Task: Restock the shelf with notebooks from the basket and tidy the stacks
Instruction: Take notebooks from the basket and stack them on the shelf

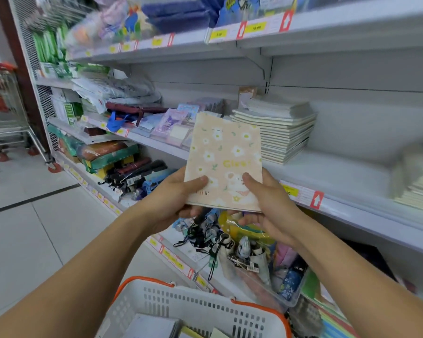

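Notebook: a peach, flower-printed notebook (224, 162) is held up in front of the shelf (347, 191), above the basket (195, 306).
Left hand: the left hand (174, 201) is curled round the lower left corner, thumb pressed on the cover, fingers tucked beneath.
Right hand: the right hand (269, 203) is closed on the lower right corner the same way, thumb on top.
Stack: a stack (283, 132) of pale notebooks is seen on the shelf just behind the held one, upper layers skewed against the lower.
Open room: bare shelf is seen right of the stack, up to a blurred pile (418, 181) at the far right edge.
Shelf edge: the front lip, with a price strip (300, 191), is just beyond the right hand.
Basket: a white basket with an orange rim is seen below the arms, notebooks lying inside.
Below: umbrellas (232, 242) are crowded on the lower shelf under the hands.
Aisle: a trolley (7, 113) is parked far left, well apart.
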A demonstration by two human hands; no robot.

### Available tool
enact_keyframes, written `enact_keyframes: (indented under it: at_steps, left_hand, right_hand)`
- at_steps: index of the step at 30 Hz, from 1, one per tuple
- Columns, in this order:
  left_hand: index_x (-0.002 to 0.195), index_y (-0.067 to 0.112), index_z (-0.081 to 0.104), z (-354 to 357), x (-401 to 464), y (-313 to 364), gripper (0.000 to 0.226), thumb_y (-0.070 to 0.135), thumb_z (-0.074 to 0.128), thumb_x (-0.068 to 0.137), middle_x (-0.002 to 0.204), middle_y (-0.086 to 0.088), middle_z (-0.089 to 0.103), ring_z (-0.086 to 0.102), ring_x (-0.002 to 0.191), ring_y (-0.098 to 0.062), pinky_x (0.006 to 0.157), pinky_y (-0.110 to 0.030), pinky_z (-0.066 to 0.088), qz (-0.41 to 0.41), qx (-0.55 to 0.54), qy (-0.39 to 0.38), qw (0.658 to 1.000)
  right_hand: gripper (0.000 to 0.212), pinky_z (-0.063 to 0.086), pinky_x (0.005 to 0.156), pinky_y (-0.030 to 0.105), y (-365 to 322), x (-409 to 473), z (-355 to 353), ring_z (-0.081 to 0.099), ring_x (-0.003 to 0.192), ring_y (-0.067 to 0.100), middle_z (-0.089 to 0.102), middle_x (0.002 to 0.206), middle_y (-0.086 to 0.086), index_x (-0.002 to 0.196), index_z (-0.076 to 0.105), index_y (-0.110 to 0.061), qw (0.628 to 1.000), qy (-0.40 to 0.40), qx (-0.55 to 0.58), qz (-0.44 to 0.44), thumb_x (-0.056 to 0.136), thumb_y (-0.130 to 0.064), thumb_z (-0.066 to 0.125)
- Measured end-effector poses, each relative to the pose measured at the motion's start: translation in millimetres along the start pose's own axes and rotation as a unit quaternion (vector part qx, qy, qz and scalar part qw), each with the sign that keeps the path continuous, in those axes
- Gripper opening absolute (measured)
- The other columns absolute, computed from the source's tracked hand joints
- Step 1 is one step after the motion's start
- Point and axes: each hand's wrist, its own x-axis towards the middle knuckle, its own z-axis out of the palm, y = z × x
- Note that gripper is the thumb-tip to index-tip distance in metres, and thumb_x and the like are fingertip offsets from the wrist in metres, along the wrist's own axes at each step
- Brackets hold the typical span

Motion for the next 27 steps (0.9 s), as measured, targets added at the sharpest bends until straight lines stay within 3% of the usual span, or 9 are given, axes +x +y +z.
enact_keyframes:
  at_steps: [5,8,11,13,15,18,21,25,27]
  left_hand:
    - [0.123,0.011,0.051,16,24,23,0.022,0.016,0.047,0.102,0.060,0.001,0.061,0.039,0.039,-0.009,0.032,-0.015,0.028,-0.001,-0.037,-0.009,0.999]
    - [0.121,0.015,0.056,32,45,47,0.027,0.032,0.048,0.101,0.080,-0.003,0.068,0.048,0.044,-0.011,0.035,-0.016,0.032,0.024,-0.073,0.001,0.997]
    - [0.121,0.019,0.057,34,66,64,0.037,0.046,0.046,0.099,0.105,-0.003,0.073,0.062,0.056,-0.016,0.041,-0.021,0.042,0.057,-0.111,0.056,0.991]
    - [0.120,0.021,0.058,29,74,65,0.035,0.046,0.044,0.100,0.108,-0.003,0.074,0.064,0.059,-0.015,0.043,-0.022,0.044,0.067,-0.111,0.086,0.988]
    - [0.117,0.020,0.058,23,80,62,0.033,0.043,0.043,0.101,0.107,-0.003,0.074,0.063,0.058,-0.015,0.043,-0.022,0.042,0.067,-0.121,0.104,0.985]
    - [0.116,0.018,0.059,19,86,58,0.029,0.038,0.044,0.101,0.105,-0.003,0.074,0.060,0.056,-0.015,0.043,-0.022,0.040,0.063,-0.128,0.120,0.983]
    - [0.116,0.017,0.058,14,93,57,0.026,0.034,0.046,0.101,0.100,-0.002,0.075,0.060,0.057,-0.016,0.044,-0.023,0.040,0.064,-0.124,0.127,0.982]
    - [0.115,0.017,0.060,6,99,54,0.027,0.036,0.047,0.100,0.098,-0.001,0.076,0.061,0.058,-0.016,0.046,-0.024,0.040,0.064,-0.121,0.133,0.982]
    - [0.114,0.017,0.060,2,100,52,0.028,0.038,0.047,0.100,0.098,0.000,0.076,0.060,0.057,-0.015,0.046,-0.024,0.040,0.063,-0.121,0.131,0.982]
  right_hand:
    - [0.024,0.052,0.041,0.023,-18,-2,-9,0.068,0.059,0.024,0.073,0.098,0.012,0.128,0.051,-0.018,0.997,0.025,0.041,-0.060,0.105,-0.014,0.046]
    - [0.020,0.047,0.038,0.020,-43,8,-17,0.064,0.050,0.018,0.072,0.092,0.007,0.122,0.054,-0.017,0.986,0.107,0.042,-0.123,0.105,-0.012,0.045]
    - [0.014,0.040,0.035,0.014,-83,41,-33,0.055,0.039,0.008,0.062,0.087,0.009,0.112,0.054,-0.008,0.970,0.190,0.105,-0.106,0.105,-0.009,0.042]
    - [0.015,0.037,0.032,0.011,-112,78,-47,0.051,0.034,0.006,0.055,0.080,0.011,0.096,0.052,-0.002,0.960,0.220,0.153,-0.087,0.104,-0.002,0.040]
    - [0.016,0.040,0.031,0.012,-137,125,-62,0.051,0.030,0.007,0.052,0.081,0.016,0.097,0.051,0.003,0.956,0.236,0.152,-0.084,0.102,0.007,0.036]
    - [0.025,0.041,0.030,0.015,-156,181,-83,0.053,0.029,0.010,0.052,0.101,0.019,0.121,0.050,0.003,0.965,0.257,0.023,-0.043,0.102,0.006,0.034]
    - [0.016,0.027,0.027,0.014,-161,201,-93,0.040,0.033,0.006,0.045,0.075,0.007,0.092,0.051,-0.008,0.958,0.198,-0.202,0.037,0.105,-0.014,0.046]
    - [0.046,0.021,0.038,0.019,-164,203,-104,0.027,0.046,0.011,0.036,0.060,0.000,0.088,0.052,-0.016,0.860,0.160,-0.476,0.092,0.088,-0.060,0.061]
    - [0.049,0.024,0.042,0.020,-159,209,-108,0.030,0.044,0.014,0.035,0.057,0.000,0.079,0.049,-0.017,0.818,0.170,-0.544,0.075,0.087,-0.064,0.060]
